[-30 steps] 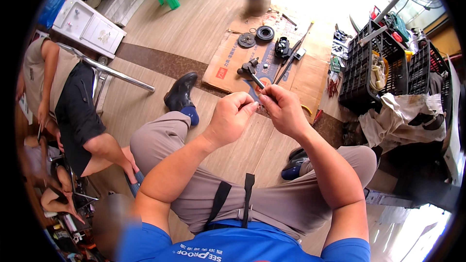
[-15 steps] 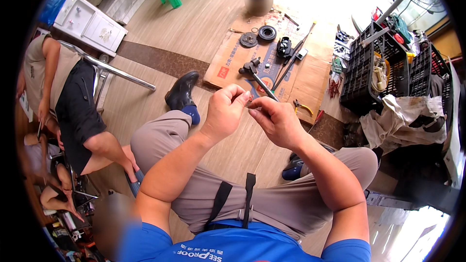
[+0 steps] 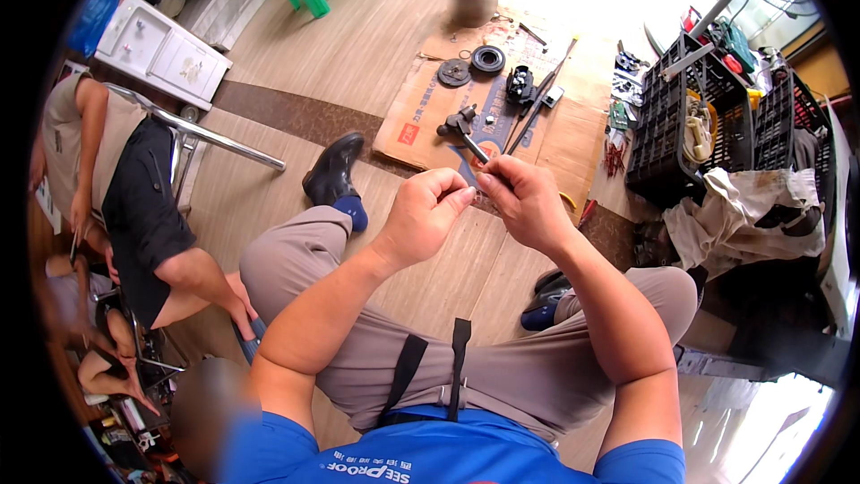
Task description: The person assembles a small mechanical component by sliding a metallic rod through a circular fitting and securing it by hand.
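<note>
Left hand [image 3: 419,217] and right hand [image 3: 527,208]: fingertips pinched, nearly meeting; contents, if any, cannot be told. Black-handled tool [image 3: 463,129]: laid on cardboard [image 3: 566,143] beyond both, long axis slanted toward the right hand, the nearer; handle end hidden.

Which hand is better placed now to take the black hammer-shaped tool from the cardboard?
Probably the right hand: in this view, the black hammer-shaped tool runs with its shaft behind that hand's fingers, while the left hand sits farther left. Both hands' fingers are pinched.
</note>
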Tool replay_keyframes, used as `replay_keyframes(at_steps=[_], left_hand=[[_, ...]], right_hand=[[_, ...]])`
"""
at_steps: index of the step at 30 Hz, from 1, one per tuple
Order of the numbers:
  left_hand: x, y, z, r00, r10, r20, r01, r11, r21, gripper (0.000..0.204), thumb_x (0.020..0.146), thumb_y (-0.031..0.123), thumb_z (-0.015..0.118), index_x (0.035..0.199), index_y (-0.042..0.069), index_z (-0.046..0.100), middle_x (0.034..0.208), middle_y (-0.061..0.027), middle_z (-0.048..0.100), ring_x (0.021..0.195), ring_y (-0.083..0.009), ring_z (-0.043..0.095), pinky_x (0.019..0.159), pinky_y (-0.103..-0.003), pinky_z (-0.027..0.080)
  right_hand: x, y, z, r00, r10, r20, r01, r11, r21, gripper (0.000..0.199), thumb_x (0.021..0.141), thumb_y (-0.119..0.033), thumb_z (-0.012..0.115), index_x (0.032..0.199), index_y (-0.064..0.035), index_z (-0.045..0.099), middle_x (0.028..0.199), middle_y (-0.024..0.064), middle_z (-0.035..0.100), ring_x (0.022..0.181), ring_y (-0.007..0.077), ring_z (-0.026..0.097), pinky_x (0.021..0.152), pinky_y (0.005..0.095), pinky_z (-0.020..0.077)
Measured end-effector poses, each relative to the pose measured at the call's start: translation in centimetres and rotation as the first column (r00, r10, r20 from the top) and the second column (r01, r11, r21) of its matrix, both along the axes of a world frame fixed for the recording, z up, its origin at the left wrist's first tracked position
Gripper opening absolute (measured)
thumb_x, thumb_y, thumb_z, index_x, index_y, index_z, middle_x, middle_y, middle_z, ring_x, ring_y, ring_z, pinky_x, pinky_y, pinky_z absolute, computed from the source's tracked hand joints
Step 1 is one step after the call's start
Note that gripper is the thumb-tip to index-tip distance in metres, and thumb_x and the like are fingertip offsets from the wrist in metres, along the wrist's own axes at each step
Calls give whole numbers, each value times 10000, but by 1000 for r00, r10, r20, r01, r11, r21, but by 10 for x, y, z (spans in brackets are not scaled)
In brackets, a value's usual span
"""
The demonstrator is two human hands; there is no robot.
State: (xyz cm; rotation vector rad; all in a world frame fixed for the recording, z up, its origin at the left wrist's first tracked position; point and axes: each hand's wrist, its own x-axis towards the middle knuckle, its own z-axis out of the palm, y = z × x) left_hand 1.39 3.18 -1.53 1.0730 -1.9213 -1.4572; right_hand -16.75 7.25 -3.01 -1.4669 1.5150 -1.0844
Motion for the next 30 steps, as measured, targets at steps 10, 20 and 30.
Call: replay_keyframes(at_steps=[10,20,30], left_hand=[[2,-3,-3,996,11,88,-17,998,64,141,945,110,597,867,0,640,733,19,590,677,-46,495,601,-220,402],[2,-4,-6,996,-31,80,21,992,122,147,951,115,592,874,0,642,749,18,601,686,-45,503,613,-220,420],[4,-7,-6,991,-2,-132,42,953,301,135,961,114,579,894,11,633,795,2,620,715,-69,538,683,-232,453]], right_hand=[[1,2,9,999,-5,46,6,1000,-21,141,918,-141,635,894,-4,608,731,193,628,657,322,630,612,374,482],[0,-1,4,1000,-21,23,21,1000,-10,144,915,-141,633,887,-3,607,720,188,614,650,330,622,607,378,476],[6,-3,-25,996,-14,90,15,1000,-11,158,914,-152,643,885,2,619,706,174,616,622,271,611,593,363,465]])
